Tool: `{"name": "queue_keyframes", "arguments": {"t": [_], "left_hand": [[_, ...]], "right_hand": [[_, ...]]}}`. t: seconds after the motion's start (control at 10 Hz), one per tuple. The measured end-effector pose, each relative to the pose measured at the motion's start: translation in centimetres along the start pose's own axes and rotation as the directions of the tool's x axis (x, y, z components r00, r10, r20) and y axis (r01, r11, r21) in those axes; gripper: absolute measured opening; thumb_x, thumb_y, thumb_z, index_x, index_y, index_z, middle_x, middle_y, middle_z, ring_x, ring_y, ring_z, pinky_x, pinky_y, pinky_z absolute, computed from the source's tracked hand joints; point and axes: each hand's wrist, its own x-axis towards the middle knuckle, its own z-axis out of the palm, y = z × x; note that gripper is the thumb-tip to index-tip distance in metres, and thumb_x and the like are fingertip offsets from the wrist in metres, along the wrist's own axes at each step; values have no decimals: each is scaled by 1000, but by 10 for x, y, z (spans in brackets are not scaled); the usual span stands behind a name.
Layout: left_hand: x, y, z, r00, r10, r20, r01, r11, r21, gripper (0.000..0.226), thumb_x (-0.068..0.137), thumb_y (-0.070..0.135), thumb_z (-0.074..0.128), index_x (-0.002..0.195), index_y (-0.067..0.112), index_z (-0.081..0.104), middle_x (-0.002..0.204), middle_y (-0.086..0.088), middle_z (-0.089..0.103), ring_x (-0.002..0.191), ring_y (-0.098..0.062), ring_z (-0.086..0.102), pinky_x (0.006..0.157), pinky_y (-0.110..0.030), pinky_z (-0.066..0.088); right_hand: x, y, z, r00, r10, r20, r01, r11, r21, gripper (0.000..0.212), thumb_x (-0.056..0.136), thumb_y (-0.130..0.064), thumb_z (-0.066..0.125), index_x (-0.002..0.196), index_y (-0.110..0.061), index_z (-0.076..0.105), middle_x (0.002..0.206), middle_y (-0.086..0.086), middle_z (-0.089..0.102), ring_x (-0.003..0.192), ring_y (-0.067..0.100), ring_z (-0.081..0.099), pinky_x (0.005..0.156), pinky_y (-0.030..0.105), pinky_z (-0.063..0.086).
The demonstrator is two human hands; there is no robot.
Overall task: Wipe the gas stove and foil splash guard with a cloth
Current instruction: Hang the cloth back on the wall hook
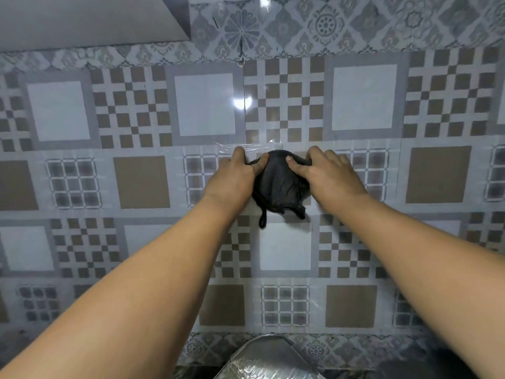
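Forearms reach up from six o'clock to a dark cloth (278, 184) pressed against the patterned wall sheet (142, 181) at centre. At nine o'clock of it the left hand (232, 176) pinches its edge; at three o'clock the right hand (328, 170) does likewise. Soft, light and limp, it should bunch easily; gripping a wadded middle looks best. Crinkled foil (262, 362) shows at six o'clock.

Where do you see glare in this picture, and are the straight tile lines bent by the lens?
Head view: bright glare spot on the patterned wall sheet, a smaller one at top; tile lines bow outward, wide-angle distortion; the dark cloth held by left hand and right hand stays fairly sharp.
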Motion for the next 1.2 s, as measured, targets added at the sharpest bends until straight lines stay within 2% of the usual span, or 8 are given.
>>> {"name": "queue_keyframes", "arguments": {"t": [0.1,0.2,0.3,0.4,0.5,0.6,0.9,1.2], "left_hand": [[-7,6,12,996,84,9,-84,996,-29,34,105,29,41,137,34,50,124,-10,50,103,-35,55,75,-39,44],[-12,10,15,994,102,-42,-102,995,-15,31,100,57,43,113,31,54,101,-4,52,89,-28,57,69,-39,48],[-16,14,11,1000,-26,9,27,984,-174,41,103,38,44,144,30,43,110,-4,44,96,-26,50,75,-34,49],[-25,15,2,995,-90,47,99,966,-241,44,103,27,41,147,31,42,123,-5,43,114,-30,51,73,-25,46],[-38,14,-10,995,-86,46,95,963,-252,63,98,11,46,153,38,33,148,-13,33,131,-36,42,99,-43,49],[-50,14,-24,991,-128,28,131,943,-306,55,100,21,47,151,39,36,152,-12,33,135,-35,41,106,-45,44],[-120,12,-78,975,-210,66,220,903,-370,51,100,33,46,150,38,39,149,-6,38,131,-28,45,105,-45,46],[-237,7,-130,896,-401,190,439,861,-257,50,101,38,46,151,37,38,143,-4,41,126,-26,47,100,-38,43]], "right_hand": [[-11,-2,11,998,-60,9,61,990,-129,67,98,-16,47,154,-39,18,125,11,44,115,34,43,95,44,36],[-9,-1,16,1000,-9,-7,8,998,-66,64,99,-20,44,152,-43,18,125,9,45,115,32,42,95,45,36],[-17,-5,13,1000,11,-2,-11,1000,-5,55,101,-31,37,151,-45,20,123,5,45,114,29,41,96,46,37],[-25,-3,5,998,46,40,-47,998,30,52,101,-42,32,151,-46,19,137,3,42,124,28,38,103,48,34],[-36,-4,-7,991,96,96,-104,991,82,53,101,-49,29,152,-45,17,154,2,31,138,30,28,111,52,29],[-49,-6,-19,987,124,107,-138,980,141,53,101,-50,29,152,-44,18,156,1,29,141,29,24,112,53,27],[-110,-37,-40,980,65,189,-116,955,274,54,100,-53,28,152,-45,18,152,-5,35,137,25,32,109,52,32],[-178,-81,-44,947,-110,303,-35,900,434,55,98,-57,32,151,-45,23,150,-1,41,138,27,34,110,51,33]]}}
